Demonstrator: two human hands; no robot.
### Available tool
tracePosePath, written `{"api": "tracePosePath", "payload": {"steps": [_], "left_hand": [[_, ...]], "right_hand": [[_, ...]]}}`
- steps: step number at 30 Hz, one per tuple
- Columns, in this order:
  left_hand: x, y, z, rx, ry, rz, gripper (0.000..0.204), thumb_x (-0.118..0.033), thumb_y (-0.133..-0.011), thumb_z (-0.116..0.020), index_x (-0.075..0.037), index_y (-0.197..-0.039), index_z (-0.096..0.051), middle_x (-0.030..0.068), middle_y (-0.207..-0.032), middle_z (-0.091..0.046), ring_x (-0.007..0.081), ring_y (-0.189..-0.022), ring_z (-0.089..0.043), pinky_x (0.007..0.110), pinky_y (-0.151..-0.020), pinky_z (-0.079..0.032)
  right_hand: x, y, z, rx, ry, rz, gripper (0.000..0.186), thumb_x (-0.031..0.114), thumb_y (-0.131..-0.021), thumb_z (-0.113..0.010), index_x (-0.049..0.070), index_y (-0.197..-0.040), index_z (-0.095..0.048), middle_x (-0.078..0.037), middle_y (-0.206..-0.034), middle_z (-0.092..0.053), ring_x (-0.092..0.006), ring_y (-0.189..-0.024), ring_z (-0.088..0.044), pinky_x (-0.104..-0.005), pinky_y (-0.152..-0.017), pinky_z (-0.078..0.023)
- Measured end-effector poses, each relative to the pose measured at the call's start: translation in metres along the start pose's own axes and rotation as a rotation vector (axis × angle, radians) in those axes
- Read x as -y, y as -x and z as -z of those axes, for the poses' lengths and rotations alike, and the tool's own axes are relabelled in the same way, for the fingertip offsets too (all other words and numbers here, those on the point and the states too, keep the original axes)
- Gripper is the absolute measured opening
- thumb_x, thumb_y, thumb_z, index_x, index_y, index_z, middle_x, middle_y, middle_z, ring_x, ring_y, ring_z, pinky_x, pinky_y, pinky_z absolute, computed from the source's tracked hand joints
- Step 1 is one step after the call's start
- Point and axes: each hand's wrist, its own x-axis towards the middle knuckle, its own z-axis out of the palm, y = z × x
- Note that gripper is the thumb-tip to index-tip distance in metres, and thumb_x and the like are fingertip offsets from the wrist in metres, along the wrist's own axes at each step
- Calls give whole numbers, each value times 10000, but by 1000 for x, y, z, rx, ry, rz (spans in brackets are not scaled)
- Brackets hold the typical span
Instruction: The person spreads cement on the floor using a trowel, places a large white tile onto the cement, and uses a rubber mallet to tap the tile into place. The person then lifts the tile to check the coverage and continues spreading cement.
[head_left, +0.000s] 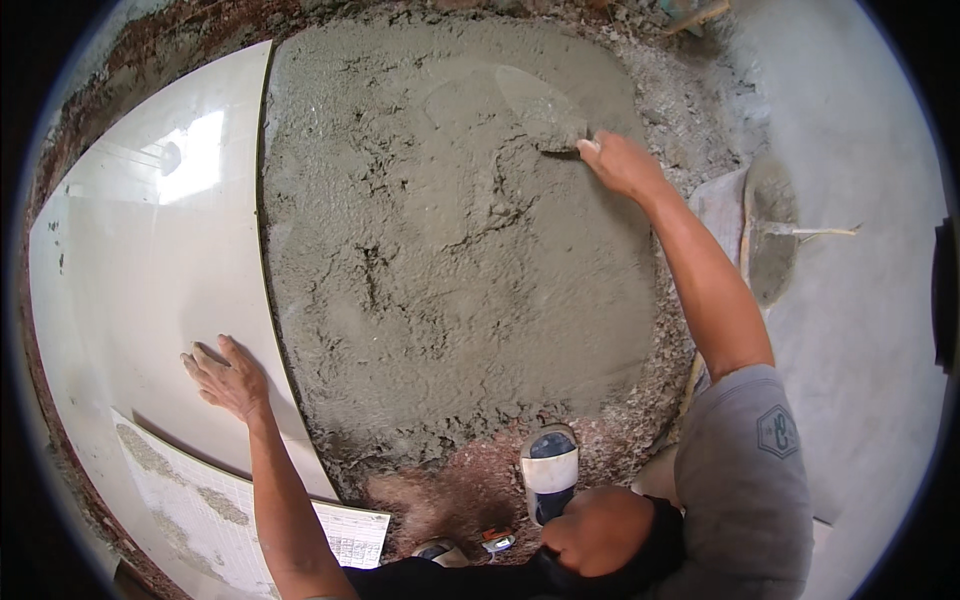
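A broad bed of wet grey mortar (420, 260) spreads across the middle of the floor, with cracks and pits in its surface. My right hand (615, 163) is closed at the mortar's far right, gripping a trowel whose mortar-smeared blade (540, 108) lies flat on the wet surface. The trowel's handle is hidden in my fist. On the left, my left hand (228, 378) rests with fingers spread on a large glossy cream floor tile (150, 270). The tile's straight right edge borders the mortar, and a window reflection shines on its far part.
A cut tile piece (215, 535), mortar-stained with printed marks, lies at lower left. A sandalled foot (550, 470) stands at the mortar's near edge, beside a small colourful object (497, 542). An oval mortar-coated container (770, 265) with a stick sits right, near a pale smooth surface (860, 330).
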Motion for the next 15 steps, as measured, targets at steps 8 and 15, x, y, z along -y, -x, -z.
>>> {"api": "tracePosePath", "payload": {"steps": [8, 15], "left_hand": [[1, 2, 1, 2, 20, -4, 666, -524, -958, -341, -46, -1423, -339, 184, -1512, -235, 311, -1400, -224, 493, -1124, -146], [-4, 0, 4, 12, 4, 18, 663, -529, -960, -330, -55, -1424, -333, 173, -1511, -238, 301, -1403, -215, 476, -1130, -142]], "right_hand": [[22, 122, -27, 252, 150, 151, 455, 459, -968, -394, 42, -1053, -554, -216, -926, -649, -363, -877, -641, -472, -722, -480], [-14, 20, -1, -128, 97, 77, 492, 481, -964, -367, 31, -984, -564, -176, -900, -662, -346, -838, -645, -483, -707, -480]]}}
